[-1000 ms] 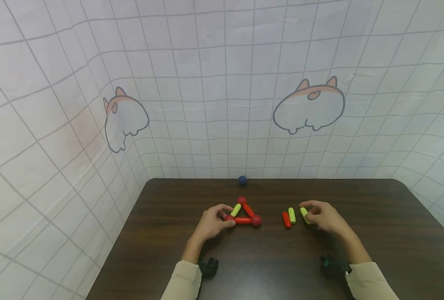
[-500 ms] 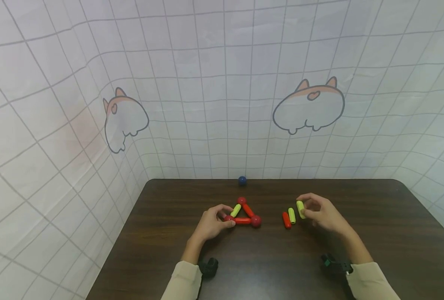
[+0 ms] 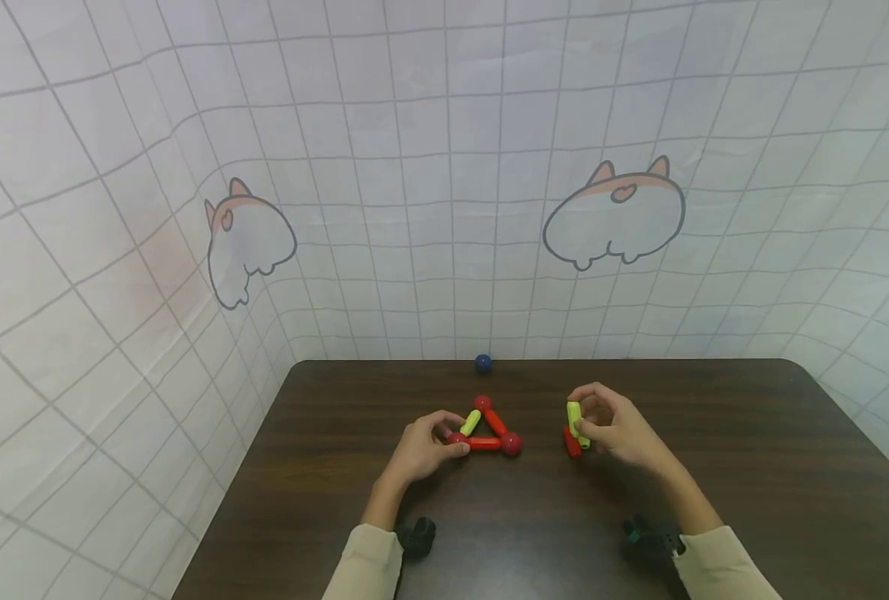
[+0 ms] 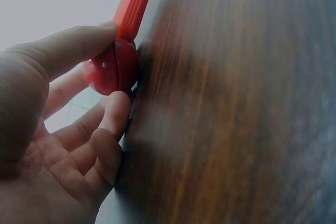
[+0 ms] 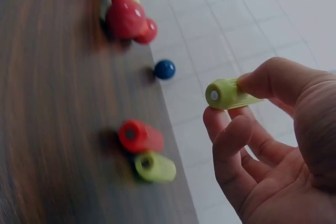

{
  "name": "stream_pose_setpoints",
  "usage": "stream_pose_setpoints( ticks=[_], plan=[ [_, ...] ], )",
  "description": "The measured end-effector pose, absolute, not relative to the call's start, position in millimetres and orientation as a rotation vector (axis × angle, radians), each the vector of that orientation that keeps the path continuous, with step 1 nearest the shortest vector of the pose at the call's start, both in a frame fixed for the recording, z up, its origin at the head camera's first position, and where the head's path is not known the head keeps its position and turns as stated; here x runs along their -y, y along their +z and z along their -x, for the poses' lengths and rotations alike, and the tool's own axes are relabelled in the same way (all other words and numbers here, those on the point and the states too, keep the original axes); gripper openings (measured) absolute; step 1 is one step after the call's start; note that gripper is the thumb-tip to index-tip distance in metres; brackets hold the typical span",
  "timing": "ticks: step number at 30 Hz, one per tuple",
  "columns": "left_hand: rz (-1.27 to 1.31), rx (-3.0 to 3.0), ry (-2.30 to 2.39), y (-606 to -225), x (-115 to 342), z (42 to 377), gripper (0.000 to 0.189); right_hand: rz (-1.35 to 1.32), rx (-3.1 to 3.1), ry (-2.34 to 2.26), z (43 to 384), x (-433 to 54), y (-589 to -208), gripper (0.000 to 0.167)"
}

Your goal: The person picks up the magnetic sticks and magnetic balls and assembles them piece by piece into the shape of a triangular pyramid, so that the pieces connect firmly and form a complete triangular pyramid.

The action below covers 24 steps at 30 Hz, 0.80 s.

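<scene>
A triangle of three red balls and three rods, two red and one yellow-green, lies flat on the table. My left hand (image 3: 419,450) grips its near-left red ball (image 4: 113,69) between thumb and fingers, beside a red rod (image 3: 485,443). The yellow-green rod (image 3: 471,422) forms the triangle's left side. My right hand (image 3: 618,425) pinches another yellow-green rod (image 5: 228,94) above the table; a pale disc shows in its end. Beneath that hand lie a loose red rod (image 5: 140,136) and a loose yellow-green rod (image 5: 156,167), partly covered in the head view.
A blue ball (image 3: 483,363) sits at the far edge of the dark wooden table (image 3: 534,533). Behind the table hangs a white gridded cloth (image 3: 414,208). Each wrist wears a dark camera band.
My right hand has lifted the yellow-green rod off the table and moved it left, over the two loose rods. The left hand stays on the triangle's red ball.
</scene>
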State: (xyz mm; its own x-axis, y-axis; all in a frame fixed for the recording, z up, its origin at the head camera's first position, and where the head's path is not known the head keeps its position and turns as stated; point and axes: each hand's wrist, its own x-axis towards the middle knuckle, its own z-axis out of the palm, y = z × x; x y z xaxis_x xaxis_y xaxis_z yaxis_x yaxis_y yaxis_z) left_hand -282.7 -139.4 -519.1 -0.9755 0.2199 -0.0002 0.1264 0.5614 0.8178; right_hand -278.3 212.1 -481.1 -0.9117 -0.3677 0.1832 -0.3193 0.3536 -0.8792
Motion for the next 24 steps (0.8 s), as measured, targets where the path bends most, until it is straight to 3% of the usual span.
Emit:
stream_pose_setpoints(
  ticks=[16, 24],
  plan=[
    [-0.302, -2.671, 1.415, -518.1, 139.6, 282.5, 0.039, 0.781, -2.645, -1.654, 271.2, -150.8, -490.7, 0.035],
    [-0.295, -2.676, 1.398, -517.9, 138.7, 282.0, 0.04, 0.72, -2.662, -1.642, 275.2, -133.4, -492.7, 0.036]
  ],
)
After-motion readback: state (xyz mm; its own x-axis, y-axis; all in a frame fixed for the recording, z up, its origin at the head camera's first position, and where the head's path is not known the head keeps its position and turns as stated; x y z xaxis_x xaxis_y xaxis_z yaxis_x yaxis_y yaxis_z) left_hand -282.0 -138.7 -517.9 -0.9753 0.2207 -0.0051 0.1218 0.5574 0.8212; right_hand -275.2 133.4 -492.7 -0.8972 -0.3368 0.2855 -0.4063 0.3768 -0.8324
